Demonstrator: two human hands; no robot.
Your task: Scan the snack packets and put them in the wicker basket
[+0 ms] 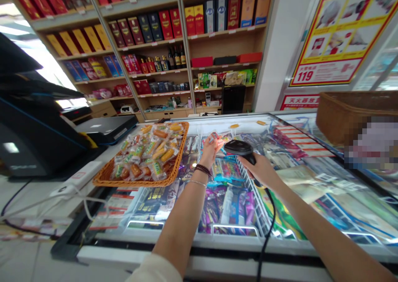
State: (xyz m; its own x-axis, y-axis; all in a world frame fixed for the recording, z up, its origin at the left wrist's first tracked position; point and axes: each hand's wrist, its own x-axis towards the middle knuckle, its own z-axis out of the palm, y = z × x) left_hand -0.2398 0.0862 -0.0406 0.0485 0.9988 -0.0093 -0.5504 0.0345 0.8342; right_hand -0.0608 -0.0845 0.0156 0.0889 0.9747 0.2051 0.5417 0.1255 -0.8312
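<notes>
My right hand [260, 170] is wrapped around the handle of a black barcode scanner [239, 147], whose head points left. A black cable runs down from it. Beside the scanner's head, my left hand [210, 148] grips a small, shiny packet [221, 143] lit reddish-orange; its kind is too blurred to tell. Dark beads and a thin bangle circle my left wrist. Both hands are above the glass top of a chest freezer [186, 237], with colourful packages [228, 170] in white wire baskets below.
Left of my hands, an orange woven tray [183, 149] holds several wrapped sausage-like snacks [149, 151]. A black checkout machine [27, 124] and white cables [83, 197] are farther left. A brown basket [345, 112] stands at right. Shelves [155, 44] with boxes and bottles line the back.
</notes>
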